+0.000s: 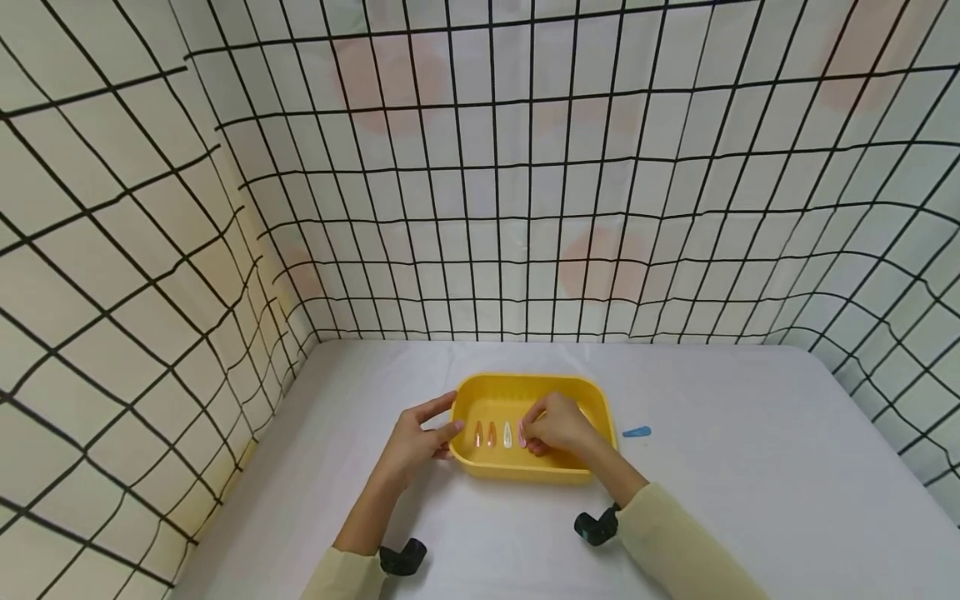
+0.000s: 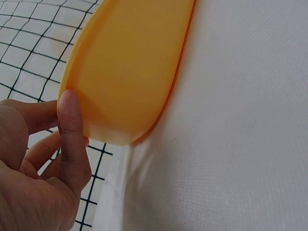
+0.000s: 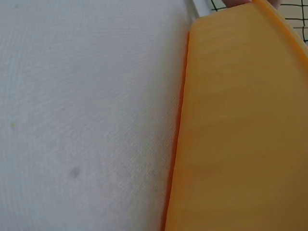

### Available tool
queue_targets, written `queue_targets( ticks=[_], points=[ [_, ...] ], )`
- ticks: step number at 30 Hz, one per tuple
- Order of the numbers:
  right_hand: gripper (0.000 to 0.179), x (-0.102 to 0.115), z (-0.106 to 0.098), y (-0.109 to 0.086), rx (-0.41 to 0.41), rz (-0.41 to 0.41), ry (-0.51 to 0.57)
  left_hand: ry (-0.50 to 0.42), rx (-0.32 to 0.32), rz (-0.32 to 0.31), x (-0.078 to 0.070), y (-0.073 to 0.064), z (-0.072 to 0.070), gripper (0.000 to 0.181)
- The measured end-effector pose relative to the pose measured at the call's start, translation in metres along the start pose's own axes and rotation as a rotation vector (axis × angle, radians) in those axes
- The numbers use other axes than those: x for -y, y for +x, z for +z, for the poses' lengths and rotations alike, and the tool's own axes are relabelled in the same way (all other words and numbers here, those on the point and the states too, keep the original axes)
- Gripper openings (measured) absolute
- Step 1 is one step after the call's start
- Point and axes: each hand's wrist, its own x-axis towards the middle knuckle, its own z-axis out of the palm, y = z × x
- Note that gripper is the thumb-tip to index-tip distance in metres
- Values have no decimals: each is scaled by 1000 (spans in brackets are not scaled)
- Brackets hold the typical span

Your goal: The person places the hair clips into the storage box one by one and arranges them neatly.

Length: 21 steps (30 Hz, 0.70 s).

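A yellow tray [image 1: 525, 473] stands on the white table. My left hand [image 1: 408, 442] grips its left end, and in the left wrist view the thumb [image 2: 70, 115] presses on the rim. Inside the tray, a row holds two orange hair clips [image 1: 492, 434], a white hair clip [image 1: 507, 435] and a pink hair clip [image 1: 522, 433]. Reaching over the front rim, my right hand [image 1: 558, 423] pinches the pink clip at the row's right end. The right wrist view shows the tray's outer wall [image 3: 231, 120], not that hand.
A blue hair clip [image 1: 637, 432] lies on the white tabletop [image 1: 750, 467], just right of the tray. Black wire grid panels [image 1: 525, 208] stand along the back and sides. Black wrist cameras [image 1: 596, 527] sit at both cuffs.
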Motion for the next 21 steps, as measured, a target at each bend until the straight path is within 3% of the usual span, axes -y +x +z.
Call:
queue_targets(
  ticks=[10, 21],
  points=[
    [7, 0, 1, -1, -14, 21, -27, 2, -10, -2, 0, 1, 2, 56],
    [16, -1, -6, -7, -38, -17, -49, -1, -12, -14, 0, 0, 3, 56]
  ],
)
